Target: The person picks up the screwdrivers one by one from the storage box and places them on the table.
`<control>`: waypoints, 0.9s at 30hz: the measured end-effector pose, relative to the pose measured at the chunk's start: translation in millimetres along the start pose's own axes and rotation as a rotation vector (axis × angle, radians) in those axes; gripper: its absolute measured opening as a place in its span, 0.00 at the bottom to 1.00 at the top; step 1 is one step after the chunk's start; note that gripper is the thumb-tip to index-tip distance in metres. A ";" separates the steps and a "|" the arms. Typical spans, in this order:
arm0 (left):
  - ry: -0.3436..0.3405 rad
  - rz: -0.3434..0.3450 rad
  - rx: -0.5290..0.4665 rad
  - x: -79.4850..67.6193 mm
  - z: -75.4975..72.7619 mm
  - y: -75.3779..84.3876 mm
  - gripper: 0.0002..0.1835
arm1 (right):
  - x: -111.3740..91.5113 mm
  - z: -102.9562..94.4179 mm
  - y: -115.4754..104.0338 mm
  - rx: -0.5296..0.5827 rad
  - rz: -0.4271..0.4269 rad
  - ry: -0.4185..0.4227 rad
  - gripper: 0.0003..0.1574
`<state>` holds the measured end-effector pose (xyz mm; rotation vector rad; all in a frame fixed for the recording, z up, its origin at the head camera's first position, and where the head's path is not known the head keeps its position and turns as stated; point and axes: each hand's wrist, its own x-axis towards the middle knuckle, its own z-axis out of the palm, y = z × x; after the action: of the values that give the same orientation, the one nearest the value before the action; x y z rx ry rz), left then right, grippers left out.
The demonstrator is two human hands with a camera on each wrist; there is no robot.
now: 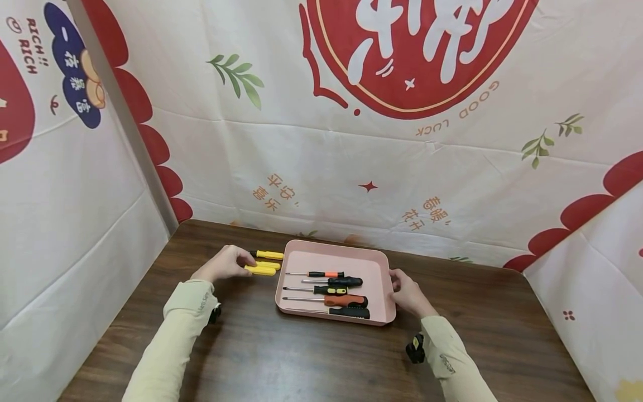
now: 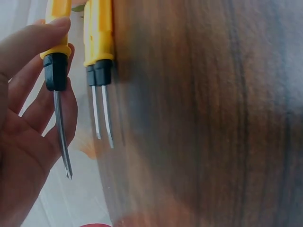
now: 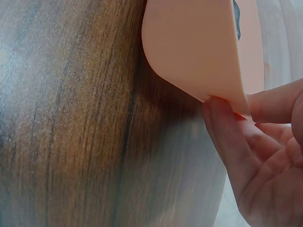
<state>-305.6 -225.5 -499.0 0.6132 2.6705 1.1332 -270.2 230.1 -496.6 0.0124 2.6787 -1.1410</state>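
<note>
Only the left wrist view shows the metal shaft (image 2: 60, 127) of the yellow screwdriver (image 2: 56, 71) the left fingers (image 2: 40, 40) pinch, while the right fingers (image 3: 227, 127) pinch the pink tray (image 3: 194, 52).
</note>
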 end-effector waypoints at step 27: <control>0.024 -0.008 0.073 0.9 20.1 -14.6 0.08 | 1.6 0.2 -0.7 -0.003 0.009 0.015 0.37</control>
<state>-304.5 -221.2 -523.4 0.6042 2.7421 1.0520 -271.8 229.3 -496.6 0.0332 2.6903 -1.1388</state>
